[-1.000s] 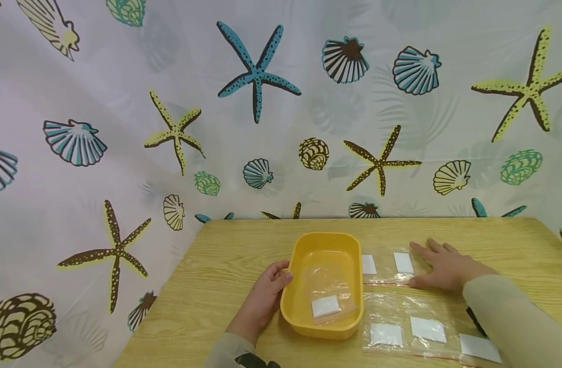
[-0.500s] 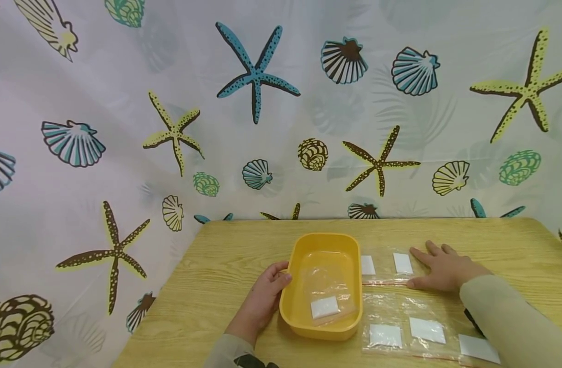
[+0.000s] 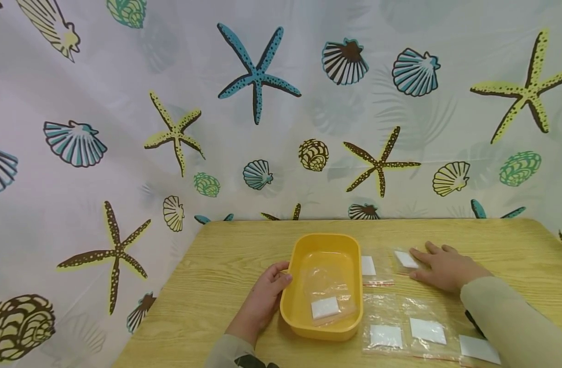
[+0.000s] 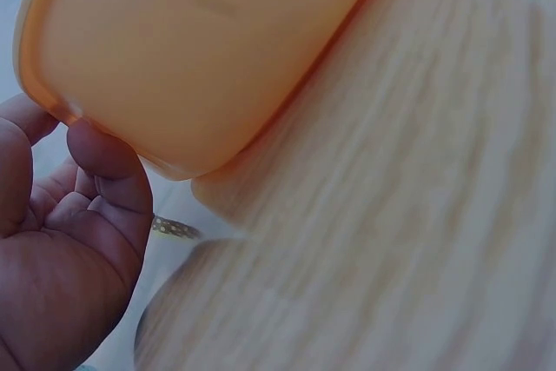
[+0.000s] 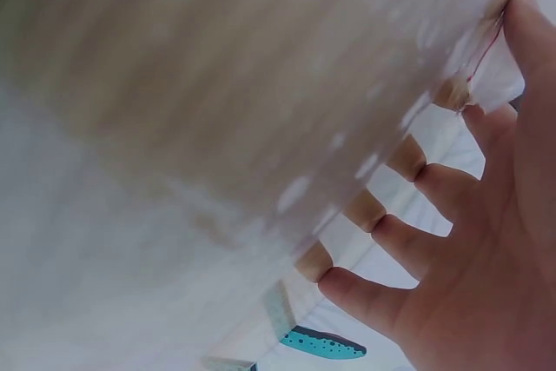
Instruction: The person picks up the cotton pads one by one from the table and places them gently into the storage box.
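A yellow plastic tray (image 3: 322, 333) stands mid-table, holding a clear zip bag (image 3: 325, 307) with a white rectangle in it. At the tray's left side my left hand (image 3: 262, 299) grips the rim between thumb and fingers; the left wrist view shows the curled fingers at the tray wall (image 4: 200, 58). My right hand (image 3: 448, 269) lies fingers spread over another clear zip bag (image 3: 405, 259), whose white insert sits beside the fingertips. In the right wrist view the fingers (image 5: 373, 301) are fairly straight, tips down at the clear plastic.
Right of the tray lie several more zip bags: one bag (image 3: 369, 266) behind, and in the front row a bag (image 3: 385, 336), a second bag (image 3: 427, 330) and a third bag (image 3: 480, 348), partly under the right sleeve. A shell-patterned curtain (image 3: 281, 133) hangs behind the wooden table (image 3: 226, 255).
The zip bag at my right hand has shifted right and turned slightly, pulling apart from the bag to its left. My left hand and the tray have stayed in place.
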`<state>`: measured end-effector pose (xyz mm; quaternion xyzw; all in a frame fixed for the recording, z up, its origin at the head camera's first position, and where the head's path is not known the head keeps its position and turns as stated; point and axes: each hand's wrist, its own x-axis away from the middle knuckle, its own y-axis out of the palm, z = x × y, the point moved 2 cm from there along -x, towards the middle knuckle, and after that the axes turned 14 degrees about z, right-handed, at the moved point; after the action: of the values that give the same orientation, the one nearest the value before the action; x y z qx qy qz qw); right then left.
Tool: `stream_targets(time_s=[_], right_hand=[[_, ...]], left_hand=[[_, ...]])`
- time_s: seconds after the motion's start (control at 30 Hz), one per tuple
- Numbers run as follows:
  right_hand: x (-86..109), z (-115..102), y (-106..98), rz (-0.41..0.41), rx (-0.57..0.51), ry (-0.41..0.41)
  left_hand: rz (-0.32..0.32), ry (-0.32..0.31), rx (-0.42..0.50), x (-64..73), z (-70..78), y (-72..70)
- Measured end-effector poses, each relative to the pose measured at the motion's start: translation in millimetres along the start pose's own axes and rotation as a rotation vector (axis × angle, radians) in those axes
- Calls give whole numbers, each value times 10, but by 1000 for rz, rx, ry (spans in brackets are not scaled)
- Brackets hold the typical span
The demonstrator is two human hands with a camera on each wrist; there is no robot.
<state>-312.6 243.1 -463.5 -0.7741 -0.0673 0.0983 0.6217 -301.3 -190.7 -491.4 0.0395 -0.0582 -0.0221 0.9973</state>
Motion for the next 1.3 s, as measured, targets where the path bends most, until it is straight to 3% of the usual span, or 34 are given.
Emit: stream_targets(time_s=[0.8, 1.07, 1.3], right_hand=[[35, 46, 37, 33, 45, -80], [48, -151, -152, 152, -6, -117], [67, -371, -320, 198, -6, -159]], left_hand=[[-8, 5, -6, -3, 4, 33], [6, 0, -6, -1, 21, 35], [8, -4, -10, 1, 21, 21]])
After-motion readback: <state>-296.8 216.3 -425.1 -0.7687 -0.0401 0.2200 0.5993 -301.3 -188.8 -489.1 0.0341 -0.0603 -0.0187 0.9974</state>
